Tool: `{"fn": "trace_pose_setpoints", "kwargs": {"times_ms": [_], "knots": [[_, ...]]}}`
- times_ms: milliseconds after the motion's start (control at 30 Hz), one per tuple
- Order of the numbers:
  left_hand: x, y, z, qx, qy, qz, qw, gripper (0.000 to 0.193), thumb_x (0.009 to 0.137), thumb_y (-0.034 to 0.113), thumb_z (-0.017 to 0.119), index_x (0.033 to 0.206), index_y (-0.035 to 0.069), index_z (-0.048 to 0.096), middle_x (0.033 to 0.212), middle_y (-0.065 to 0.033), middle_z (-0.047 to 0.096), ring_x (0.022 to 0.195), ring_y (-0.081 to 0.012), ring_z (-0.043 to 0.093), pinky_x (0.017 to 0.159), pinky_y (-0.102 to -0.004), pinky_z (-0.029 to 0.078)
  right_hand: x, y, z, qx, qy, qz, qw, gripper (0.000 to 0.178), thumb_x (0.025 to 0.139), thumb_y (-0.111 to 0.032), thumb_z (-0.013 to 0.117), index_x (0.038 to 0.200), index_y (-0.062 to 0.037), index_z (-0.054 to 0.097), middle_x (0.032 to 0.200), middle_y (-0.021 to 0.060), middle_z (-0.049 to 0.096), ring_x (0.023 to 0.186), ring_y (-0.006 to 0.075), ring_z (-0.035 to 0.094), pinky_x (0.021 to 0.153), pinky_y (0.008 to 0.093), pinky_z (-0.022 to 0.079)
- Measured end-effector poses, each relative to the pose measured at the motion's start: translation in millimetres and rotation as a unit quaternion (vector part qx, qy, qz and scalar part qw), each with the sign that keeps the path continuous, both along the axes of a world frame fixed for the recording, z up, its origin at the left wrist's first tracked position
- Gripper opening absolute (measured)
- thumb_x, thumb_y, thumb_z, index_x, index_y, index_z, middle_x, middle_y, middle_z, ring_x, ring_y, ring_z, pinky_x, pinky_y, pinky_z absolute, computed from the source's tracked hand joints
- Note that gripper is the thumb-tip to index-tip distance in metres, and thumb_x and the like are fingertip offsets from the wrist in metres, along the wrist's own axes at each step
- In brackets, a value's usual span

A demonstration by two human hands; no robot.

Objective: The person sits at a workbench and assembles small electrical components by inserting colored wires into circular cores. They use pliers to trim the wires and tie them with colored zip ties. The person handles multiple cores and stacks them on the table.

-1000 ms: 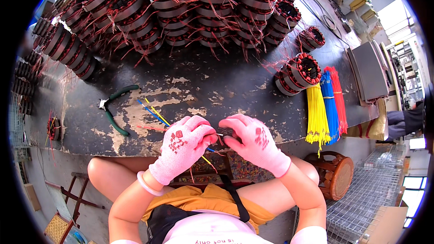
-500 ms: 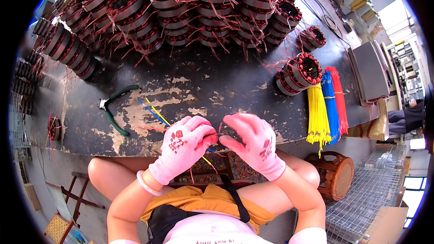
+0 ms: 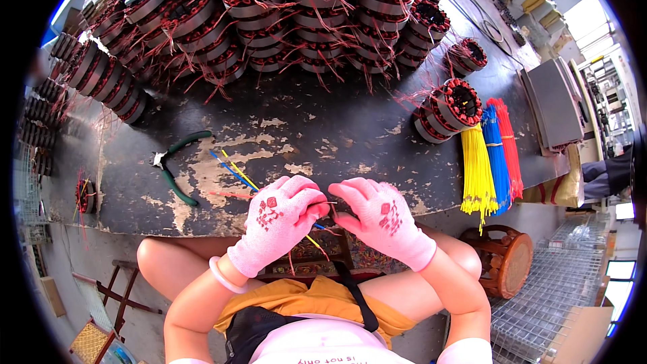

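Both my hands wear pink gloves and meet over the near table edge. My left hand (image 3: 283,222) is closed around a few loose wires: a blue wire (image 3: 232,170), a yellow wire (image 3: 237,167) and a red wire (image 3: 229,195). They stick out past it on the far left, and their other ends come out below the palm. Close beside it, my right hand (image 3: 381,221) has thumb and fingers bent together at a thin dark-red strand (image 3: 331,207) between the hands. What exactly the fingertips grip is partly hidden.
Green-handled cutting pliers (image 3: 176,174) lie left on the worn black table (image 3: 303,114). Stacked motor stators (image 3: 317,10) with red windings fill the back. More stators (image 3: 448,111) and bundled yellow wires (image 3: 476,168), blue wires (image 3: 497,168) and red wires (image 3: 510,155) are at right.
My right hand's fingers have curled down, drawing closer to the left hand's fingertips. The left hand keeps its grip on the wires. The whole view has shifted slightly.
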State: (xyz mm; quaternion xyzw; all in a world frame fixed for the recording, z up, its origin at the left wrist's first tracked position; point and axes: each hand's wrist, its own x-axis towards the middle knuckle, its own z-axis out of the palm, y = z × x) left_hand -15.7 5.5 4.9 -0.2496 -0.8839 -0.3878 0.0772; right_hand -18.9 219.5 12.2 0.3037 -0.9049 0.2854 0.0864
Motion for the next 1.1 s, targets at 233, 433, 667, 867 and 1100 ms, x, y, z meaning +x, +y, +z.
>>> {"fn": "trace_pose_setpoints", "kwargs": {"times_ms": [233,433,667,867,1100], "knots": [[1,-1,0,-0.002,0.002,-0.017,1.000,0.017,0.077,0.005,0.078,0.092,0.009,0.071,0.095,-0.0044,0.069,0.085,-0.0287,0.066,0.075,-0.0388,0.055,-20,-4,-9,-0.211,-0.579,-0.086,0.783,0.021,0.098,-0.022,0.064,0.098,-0.0018,0.067,0.081,0.0089,0.068,0.070,0.0078,0.061,0.062,0.0277,0.050],[0,-1,1,0.002,-0.004,-0.011,1.000,0.018,0.077,0.006,0.078,0.092,0.009,0.071,0.095,-0.0044,0.069,0.085,-0.0287,0.066,0.075,-0.0392,0.054,2,1,-5,-0.035,0.020,-0.059,0.997,0.040,0.080,-0.033,0.084,0.110,-0.0105,0.069,0.102,0.0039,0.069,0.071,0.0200,0.067,0.065,0.0343,0.053],[0,-3,0,-0.006,-0.007,-0.022,1.000,0.017,0.077,0.005,0.077,0.093,0.009,0.071,0.097,-0.0052,0.069,0.087,-0.0290,0.066,0.076,-0.0391,0.054,6,-6,-3,-0.257,-0.589,-0.097,0.760,0.024,0.101,-0.025,0.062,0.109,-0.0031,0.069,0.084,0.0034,0.069,0.070,0.0088,0.061,0.066,0.0276,0.052],[0,-1,-1,-0.001,-0.004,-0.016,1.000,0.018,0.077,0.004,0.076,0.093,0.008,0.071,0.097,-0.0052,0.069,0.087,-0.0289,0.066,0.076,-0.0392,0.054,8,4,-1,-0.001,-0.086,-0.015,0.996,0.022,0.091,-0.023,0.071,0.107,-0.0077,0.067,0.089,0.0064,0.066,0.081,0.0199,0.066,0.069,0.0331,0.052],[-2,-2,1,-0.007,0.010,-0.033,0.999,0.019,0.076,0.003,0.078,0.093,0.008,0.070,0.096,-0.0051,0.069,0.086,-0.0286,0.067,0.075,-0.0391,0.055,-6,2,-12,-0.256,-0.468,-0.022,0.845,0.021,0.097,-0.028,0.067,0.098,-0.0072,0.070,0.085,0.0014,0.068,0.072,0.0130,0.062,0.063,0.0279,0.047]]}}
